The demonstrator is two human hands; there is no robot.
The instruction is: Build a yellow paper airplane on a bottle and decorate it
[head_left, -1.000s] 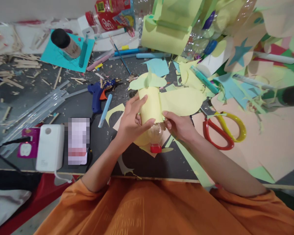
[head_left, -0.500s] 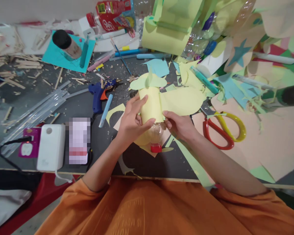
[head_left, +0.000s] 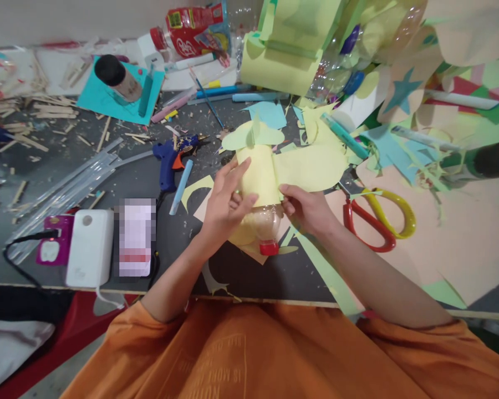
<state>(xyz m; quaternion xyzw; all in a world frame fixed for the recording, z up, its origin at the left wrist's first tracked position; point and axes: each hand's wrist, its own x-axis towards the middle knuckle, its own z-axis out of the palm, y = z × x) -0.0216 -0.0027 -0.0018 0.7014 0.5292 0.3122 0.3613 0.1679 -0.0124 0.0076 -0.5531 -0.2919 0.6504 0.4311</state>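
A clear plastic bottle with a red cap lies pointing toward me, wrapped in yellow paper. Green paper tail pieces stand at its far end. A rounded yellow paper wing sticks out to the right. My left hand is closed around the wrapped bottle's left side, thumb near the paper's lower edge. With thumb and fingers pinched, my right hand grips the paper at the bottle's right side, by the wing's base. The fingertips beneath are hidden.
Red and yellow scissors lie to the right on pink paper. On the left are a blue glue gun, glue sticks, a phone and a white power bank. Markers, paper scraps and more bottles crowd the back.
The bottle's capped end has swung slightly to the right. Both hands keep their hold on the wrapped bottle, and the view has shifted a little.
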